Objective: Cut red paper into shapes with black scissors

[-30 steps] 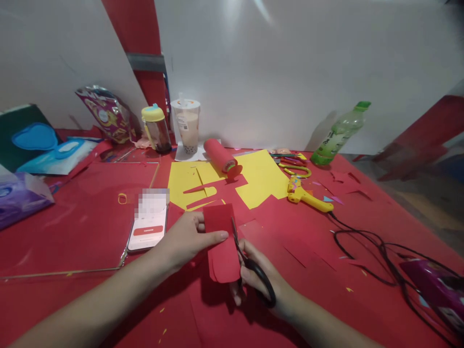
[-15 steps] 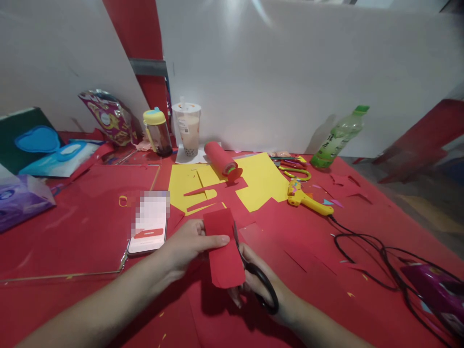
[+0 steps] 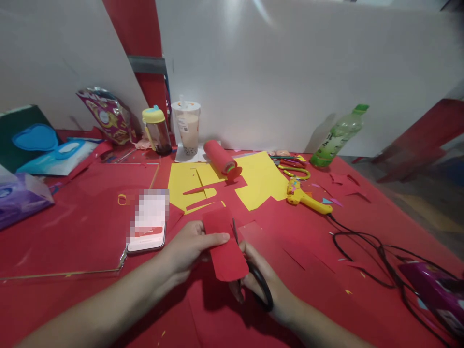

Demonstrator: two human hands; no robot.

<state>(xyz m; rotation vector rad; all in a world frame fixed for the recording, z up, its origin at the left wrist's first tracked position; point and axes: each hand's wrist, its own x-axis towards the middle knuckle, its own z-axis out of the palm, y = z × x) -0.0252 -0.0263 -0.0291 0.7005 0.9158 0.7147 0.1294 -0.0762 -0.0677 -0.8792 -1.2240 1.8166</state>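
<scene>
A small red piece of paper with rounded near corners is pinched in my left hand, thumb on top and fingers beneath. Black-handled scissors are gripped in my right hand. Their blade runs along the right edge of the paper; whether it bites into the paper I cannot tell. Some of my right fingers are hidden behind the paper. Beyond my hands, yellow paper sheets lie flat, with a red paper roll resting across them.
A phone lies left of my hands. At the right are a yellow glue gun with a black cord, a tilted green bottle and a purple object. A milk tea cup and a yellow-lidded bottle stand at the back.
The red paper has tilted, its near end shifting slightly right and up. The scissors' handle has moved a little left and up. My left hand keeps its pinch.
</scene>
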